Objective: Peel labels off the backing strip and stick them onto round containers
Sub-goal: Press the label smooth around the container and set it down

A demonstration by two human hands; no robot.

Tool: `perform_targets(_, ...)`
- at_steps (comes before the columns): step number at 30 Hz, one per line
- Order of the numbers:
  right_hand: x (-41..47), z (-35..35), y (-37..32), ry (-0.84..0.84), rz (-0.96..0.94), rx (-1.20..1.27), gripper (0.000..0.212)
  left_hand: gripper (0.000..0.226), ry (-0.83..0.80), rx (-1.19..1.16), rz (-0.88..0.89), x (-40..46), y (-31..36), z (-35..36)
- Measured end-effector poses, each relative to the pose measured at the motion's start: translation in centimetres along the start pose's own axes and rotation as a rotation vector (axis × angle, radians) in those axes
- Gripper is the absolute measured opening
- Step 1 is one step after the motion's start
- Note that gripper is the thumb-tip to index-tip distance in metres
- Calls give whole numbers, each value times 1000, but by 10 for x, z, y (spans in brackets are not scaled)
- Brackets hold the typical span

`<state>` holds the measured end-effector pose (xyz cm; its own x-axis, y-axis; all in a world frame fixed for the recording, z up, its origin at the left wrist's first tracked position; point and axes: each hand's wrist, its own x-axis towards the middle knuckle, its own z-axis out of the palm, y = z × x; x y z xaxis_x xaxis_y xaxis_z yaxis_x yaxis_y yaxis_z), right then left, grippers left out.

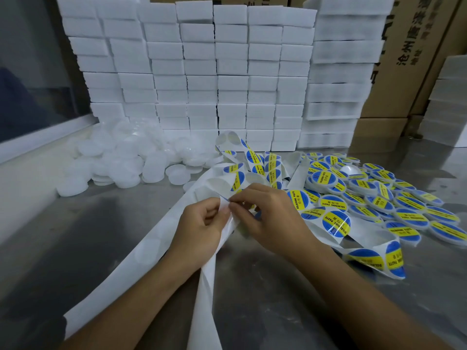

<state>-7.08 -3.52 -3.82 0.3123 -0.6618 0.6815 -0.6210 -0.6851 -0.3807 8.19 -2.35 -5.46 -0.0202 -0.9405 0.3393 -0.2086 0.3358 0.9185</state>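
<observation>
**Label edge pinched at the backing strip**

While the blue label [225,198] edge lifted off the white backing strip [141,251] above the tabletop [265,311], the right hand [267,218] pinched it with curled fingers, and the left hand [199,226] gripped the strip. Labelled containers [374,195] lay right; plain white containers [121,160] lay heaped left, before stacked white boxes [202,72].

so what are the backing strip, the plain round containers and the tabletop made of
Backing strip: looks like glossy white release paper, thin enough to curl and fold.
Plain round containers: apparently translucent white plastic, milky and matte.
Tabletop: probably brushed metal, grey with soft, smeared reflections.
</observation>
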Motion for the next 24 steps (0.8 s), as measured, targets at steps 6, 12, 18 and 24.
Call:
perform_targets(6,0,0,2,96,52,39,6,32,9,90,81,4,-10,-1)
perform_targets(12,6,-7,9,318,499,396,12,18,117,138,1,5,-18,-4)
perform_targets(18,12,-17,3,348,666,984,8,21,190,337,28,13,-23,1)
perform_targets(24,9,3,-7,172,720,1229,18,29,-58,432,37,14,-6,7)
